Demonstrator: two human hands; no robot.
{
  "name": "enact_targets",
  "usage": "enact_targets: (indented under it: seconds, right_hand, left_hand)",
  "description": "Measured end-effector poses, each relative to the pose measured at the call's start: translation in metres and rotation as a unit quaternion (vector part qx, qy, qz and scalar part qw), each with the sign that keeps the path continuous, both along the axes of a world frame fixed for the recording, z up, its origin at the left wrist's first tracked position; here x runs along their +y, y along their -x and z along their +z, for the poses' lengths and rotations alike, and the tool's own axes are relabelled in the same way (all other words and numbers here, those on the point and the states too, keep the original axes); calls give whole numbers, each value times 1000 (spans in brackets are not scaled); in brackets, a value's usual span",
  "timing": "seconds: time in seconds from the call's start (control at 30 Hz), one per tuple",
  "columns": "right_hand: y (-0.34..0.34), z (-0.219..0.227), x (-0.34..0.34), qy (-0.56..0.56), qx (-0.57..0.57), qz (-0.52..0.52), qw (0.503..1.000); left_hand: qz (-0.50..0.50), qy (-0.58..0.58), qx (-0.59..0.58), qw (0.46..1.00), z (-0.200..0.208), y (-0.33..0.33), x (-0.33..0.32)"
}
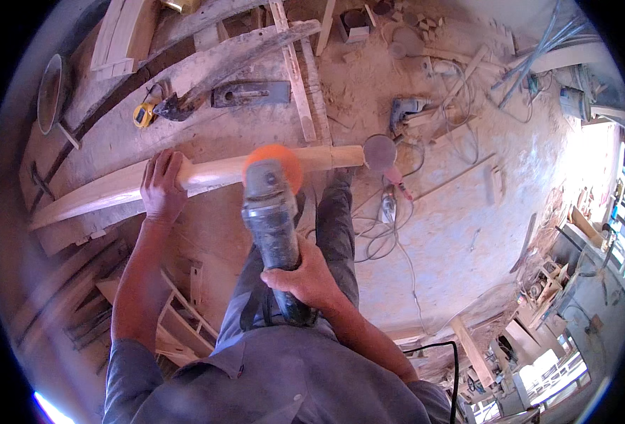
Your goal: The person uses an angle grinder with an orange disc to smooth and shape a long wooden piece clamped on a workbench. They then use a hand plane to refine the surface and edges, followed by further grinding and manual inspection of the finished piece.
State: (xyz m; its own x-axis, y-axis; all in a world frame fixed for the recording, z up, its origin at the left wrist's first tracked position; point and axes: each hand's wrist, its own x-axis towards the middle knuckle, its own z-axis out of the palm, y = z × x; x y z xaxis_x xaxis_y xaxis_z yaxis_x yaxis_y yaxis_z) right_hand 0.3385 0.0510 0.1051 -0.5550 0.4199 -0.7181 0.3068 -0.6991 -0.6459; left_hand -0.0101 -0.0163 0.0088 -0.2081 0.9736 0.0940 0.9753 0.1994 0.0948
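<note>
Holding a pale, tapered wooden piece (pixel 217 170) across the left and centre of the frame, the left hand (pixel 163 187) curls over it, presumably to steady it. The right hand (pixel 304 277) wraps the body of a power grinder (pixel 269 219) at centre, probably for control; its orange disc (pixel 289 161) overlaps the wood, contact being uncertain. Upper left, a yellow tape measure (pixel 143 115) lies apart, perhaps to avoid the disc.

A yellow tape measure (pixel 143 115) lies on the surface (pixel 198 128) near a grey slotted tool (pixel 250 94), pale planks (pixel 124 35) stacked beyond. On the floor (pixel 454 244), a grey power tool (pixel 401 112) rests beside wood pieces (pixel 434 116); a bluish container (pixel 575 104) is farther right
</note>
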Motion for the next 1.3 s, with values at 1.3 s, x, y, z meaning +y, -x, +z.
enact_targets:
  seconds: [1.3]
  right_hand:
    - [-51, 15, 33, 119, -8, -194, 974]
  left_hand:
    - [8, -39, 11, 999, -8, -4, -13]
